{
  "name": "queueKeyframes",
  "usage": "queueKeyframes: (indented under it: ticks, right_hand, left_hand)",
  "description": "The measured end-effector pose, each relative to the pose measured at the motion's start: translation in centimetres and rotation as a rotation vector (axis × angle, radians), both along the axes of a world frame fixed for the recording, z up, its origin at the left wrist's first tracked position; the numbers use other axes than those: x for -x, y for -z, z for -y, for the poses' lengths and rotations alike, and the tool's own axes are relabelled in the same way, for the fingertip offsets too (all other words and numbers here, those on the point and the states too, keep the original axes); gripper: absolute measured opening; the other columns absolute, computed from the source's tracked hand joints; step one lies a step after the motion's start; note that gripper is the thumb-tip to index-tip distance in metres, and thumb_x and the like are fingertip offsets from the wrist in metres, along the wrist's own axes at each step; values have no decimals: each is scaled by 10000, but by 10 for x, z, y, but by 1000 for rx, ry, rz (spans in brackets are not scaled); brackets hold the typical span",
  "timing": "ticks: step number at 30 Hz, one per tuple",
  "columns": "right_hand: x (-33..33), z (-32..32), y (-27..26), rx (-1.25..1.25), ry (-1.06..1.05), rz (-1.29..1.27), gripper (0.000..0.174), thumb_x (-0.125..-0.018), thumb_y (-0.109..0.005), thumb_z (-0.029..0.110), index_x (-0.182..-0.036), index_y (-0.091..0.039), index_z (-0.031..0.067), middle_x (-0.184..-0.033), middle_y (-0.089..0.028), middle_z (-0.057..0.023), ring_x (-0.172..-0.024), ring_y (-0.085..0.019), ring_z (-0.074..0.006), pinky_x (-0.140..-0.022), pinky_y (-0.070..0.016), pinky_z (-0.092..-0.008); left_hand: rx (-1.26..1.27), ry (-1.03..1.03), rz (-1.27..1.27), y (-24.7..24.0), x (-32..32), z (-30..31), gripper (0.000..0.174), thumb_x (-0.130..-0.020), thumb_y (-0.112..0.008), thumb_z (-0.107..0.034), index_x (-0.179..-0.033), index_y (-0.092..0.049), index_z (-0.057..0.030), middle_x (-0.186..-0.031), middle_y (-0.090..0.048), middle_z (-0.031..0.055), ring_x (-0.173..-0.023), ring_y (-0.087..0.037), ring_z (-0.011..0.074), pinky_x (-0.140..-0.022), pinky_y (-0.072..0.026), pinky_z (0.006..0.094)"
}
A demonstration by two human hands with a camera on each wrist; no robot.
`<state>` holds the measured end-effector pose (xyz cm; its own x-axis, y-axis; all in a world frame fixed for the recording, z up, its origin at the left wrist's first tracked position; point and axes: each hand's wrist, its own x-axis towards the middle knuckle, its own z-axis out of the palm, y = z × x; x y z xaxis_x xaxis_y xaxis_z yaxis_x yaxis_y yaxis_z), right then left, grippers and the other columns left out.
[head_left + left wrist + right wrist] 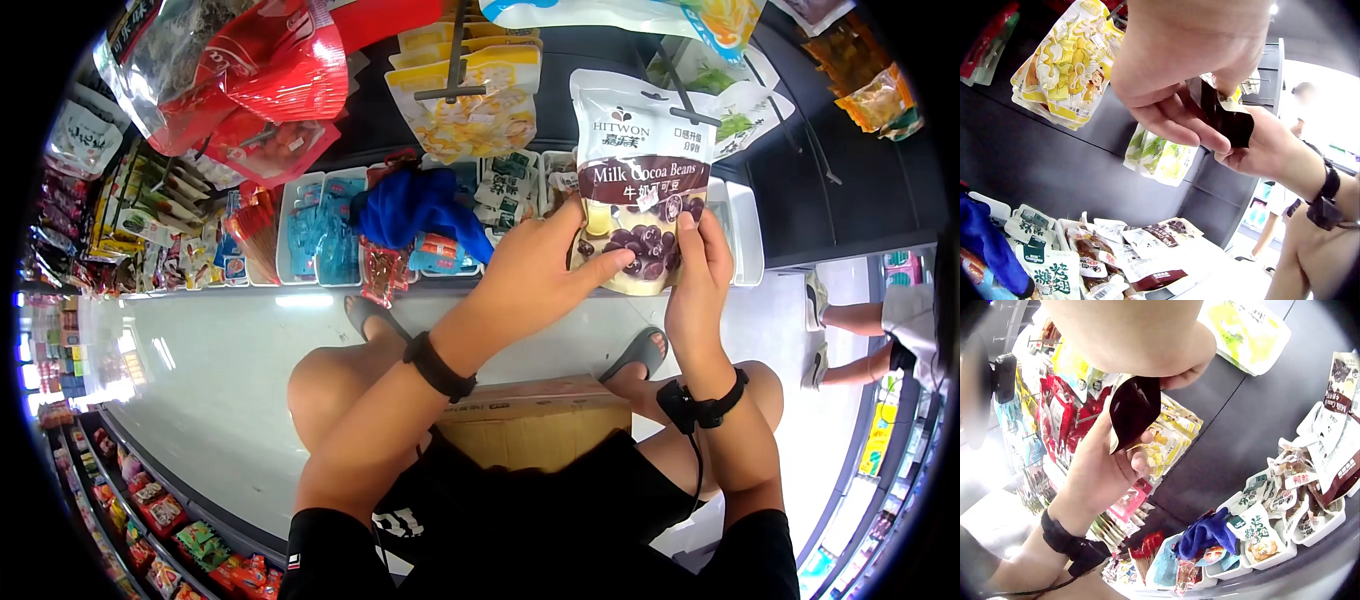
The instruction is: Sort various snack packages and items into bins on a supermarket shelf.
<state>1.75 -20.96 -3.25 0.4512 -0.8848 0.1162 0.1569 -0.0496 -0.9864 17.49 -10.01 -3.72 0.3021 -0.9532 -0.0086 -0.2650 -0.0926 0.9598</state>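
A brown and white pouch of Milk Cocoa Beans [640, 170] is held upright in front of the dark shelf wall, its top at a display peg [690, 100]. My left hand [585, 255] grips its lower left side, thumb on the front. My right hand [695, 245] pinches the lower right edge. In the left wrist view the left hand [1172, 100] holds the pouch's dark bottom corner [1229, 119], with the right hand [1266, 147] behind it. In the right wrist view the pouch [1132, 409] sits between the right hand [1166, 350] and the left hand [1104, 469].
White trays [748, 235] of small snack packets line the shelf below, with a blue cloth [415, 205] lying on them. Yellow packets [470, 90] and red packets [270, 80] hang on pegs. A cardboard box [535, 420] sits between my knees. Another person [880, 330] stands at right.
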Motion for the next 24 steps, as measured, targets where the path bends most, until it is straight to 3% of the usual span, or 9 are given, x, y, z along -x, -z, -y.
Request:
queueKeyframes:
  ticks: [7,12,14,16,17,20,21,22,24]
  right_hand:
    - [-6,13,10,12,24,-52,209,-1056,-541,151,-1124,-654,-12,-957,-645,13,-826,-530,-28,-743,-443,-206]
    - [-30,49,16,108,24,-273,265,-1034,-584,194,-1059,-676,-53,-876,-643,0,-767,-501,-52,-681,-422,-232]
    - [-45,72,25,155,-17,-290,259,-1012,-621,246,-1061,-723,13,-813,-593,27,-718,-458,-40,-628,-361,-223]
    - [-70,86,32,79,18,-171,273,-1010,-622,256,-1070,-734,14,-811,-595,19,-707,-432,-49,-615,-353,-236]
    - [-77,94,31,63,-4,-249,304,-1012,-616,270,-1119,-720,4,-911,-658,-22,-803,-542,-80,-716,-425,-228]
    - [-104,135,56,-8,-81,-172,372,-1020,-602,319,-1136,-690,-23,-933,-663,-36,-832,-567,-107,-791,-477,-287]
    - [-106,139,59,-75,-74,-180,477,-993,-623,365,-1287,-627,-11,-1070,-669,-83,-929,-571,-152,-856,-468,-312]
    - [-105,140,63,-78,-82,-181,477,-993,-623,365,-1287,-627,-11,-1070,-669,-83,-929,-571,-152,-856,-468,-312]
    - [-91,143,72,-47,-88,-430,582,-951,-638,350,-1413,-515,18,-1323,-621,-120,-1203,-587,-225,-989,-460,-350]
  left_hand:
    - [-76,-25,62,-1,1,1,481,-948,-727,-273,-1302,-548,0,-1002,-735,124,-733,-694,160,-615,-557,305]
    - [90,-232,90,3,-3,0,567,-954,-708,-271,-1404,-477,-15,-1019,-687,131,-741,-674,174,-660,-529,332]
    - [93,-282,85,14,-8,0,559,-957,-695,-246,-1413,-469,-14,-1033,-663,122,-772,-663,164,-694,-527,321]
    - [133,-358,77,21,-12,-2,477,-941,-674,-183,-1357,-503,-23,-975,-683,138,-735,-694,234,-674,-538,358]
    - [128,-355,68,24,-13,-4,446,-928,-653,-115,-1344,-515,-35,-947,-687,130,-729,-691,246,-667,-531,375]
    - [26,-244,92,26,-17,-16,458,-931,-635,-98,-1368,-518,-28,-958,-681,90,-770,-640,165,-706,-525,315]
    - [22,-252,92,25,-18,-19,458,-931,-635,-98,-1368,-518,-28,-958,-681,90,-770,-640,165,-706,-525,315]
    - [23,-233,106,25,-19,-21,442,-927,-616,-81,-1357,-527,-29,-933,-683,90,-762,-640,169,-706,-525,317]
    - [27,-224,107,21,-24,-25,427,-924,-597,-65,-1346,-536,-31,-908,-685,90,-754,-640,174,-706,-526,318]
